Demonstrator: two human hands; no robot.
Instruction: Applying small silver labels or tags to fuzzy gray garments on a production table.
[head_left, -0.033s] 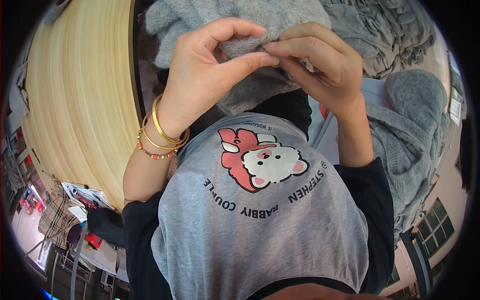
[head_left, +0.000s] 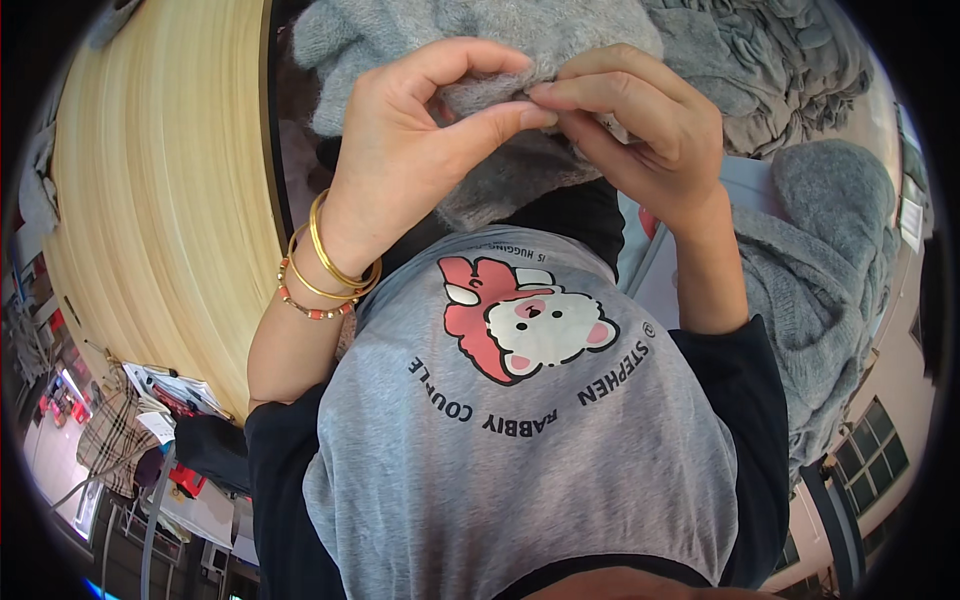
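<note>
Fuzzy, soft and crumpled, the grey knit (head_left: 480, 25) bunches above the lap (head_left: 597, 215), its edge pinched by the left hand (head_left: 400, 135) and right hand (head_left: 655, 125). The wooden surface (head_left: 170, 200) ends just left; grey garments (head_left: 820, 290) crowd the right.

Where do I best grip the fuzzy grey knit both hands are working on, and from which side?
Probably pinch the fuzzy grey knit at its leftmost fold, coming from the wood-grain tabletop side: that fold bulges clear, while the left hand and right hand occupy its middle.
</note>
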